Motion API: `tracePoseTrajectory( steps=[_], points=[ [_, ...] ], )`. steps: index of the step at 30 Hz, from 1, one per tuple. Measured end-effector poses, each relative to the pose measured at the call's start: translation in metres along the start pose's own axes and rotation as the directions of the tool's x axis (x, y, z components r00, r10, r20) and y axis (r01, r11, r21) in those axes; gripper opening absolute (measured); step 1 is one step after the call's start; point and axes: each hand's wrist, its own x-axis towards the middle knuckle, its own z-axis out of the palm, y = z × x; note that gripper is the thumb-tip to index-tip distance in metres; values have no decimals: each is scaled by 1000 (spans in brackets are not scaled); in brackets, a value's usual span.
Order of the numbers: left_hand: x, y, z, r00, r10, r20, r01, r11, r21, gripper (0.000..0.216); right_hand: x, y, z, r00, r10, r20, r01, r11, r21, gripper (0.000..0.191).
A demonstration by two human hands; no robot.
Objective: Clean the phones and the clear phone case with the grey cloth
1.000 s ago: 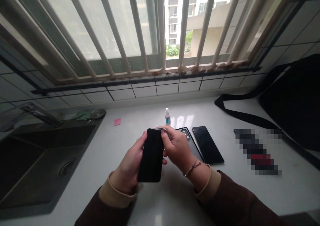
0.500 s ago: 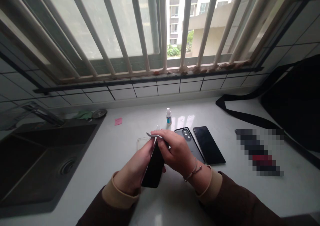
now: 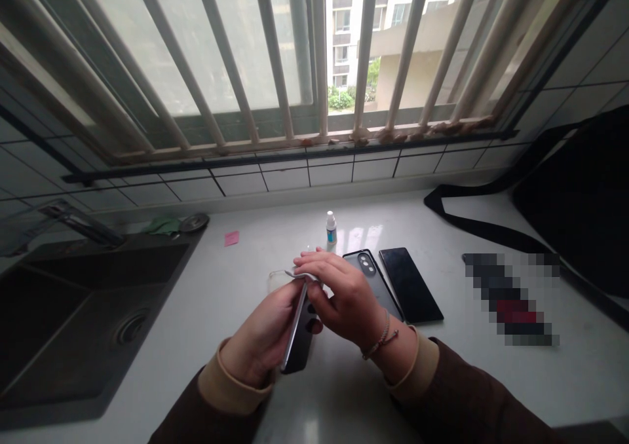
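My left hand (image 3: 260, 339) grips a dark phone (image 3: 297, 339) from below, holding it above the white counter (image 3: 344, 391) and turned on edge, with its back and camera partly showing. My right hand (image 3: 344, 293) is closed over the phone's top end and pinches a thin pale strip (image 3: 299, 276) there. A clear phone case (image 3: 278, 277) lies on the counter just behind my hands, partly hidden. To the right lie a phone in a black case, camera side up (image 3: 371, 277), and a bare black phone (image 3: 410, 283), screen up. A small white dropper bottle (image 3: 331, 228) stands behind them.
A dark sink (image 3: 73, 319) with a tap (image 3: 81, 224) fills the left side. A pink note (image 3: 231, 238) lies near it. A black bag (image 3: 580, 202) with a long strap sits at the right. A blurred-out item (image 3: 511, 300) lies beside it. Barred window behind.
The phone has turned in my left hand from screen-up to on edge. My right hand shifted over its top end, still pinching the pale strip.
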Motion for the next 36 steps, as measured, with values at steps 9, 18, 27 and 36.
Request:
tracePoseTrajectory(
  steps=[9, 18, 27, 36],
  points=[
    [8, 11, 1, 995, -43, 90, 71, 943, -326, 29, 1, -9, 1, 982, -131, 138, 113, 985, 128, 29],
    [4, 20, 0, 969, -173, -177, 119, 953, -279, 60, 5, -22, 2, 955, -226, 195, 176, 954, 245, 27],
    [5, 24, -5, 972, 16, -232, -99, 932, -350, 53, -1, -21, 10, 869, -428, 249, 410, 904, 122, 18],
    [0, 24, 2, 962, 83, -259, -196, 871, -451, 56, 0, -19, 6, 837, -471, 278, 487, 874, 15, 10]
  ],
)
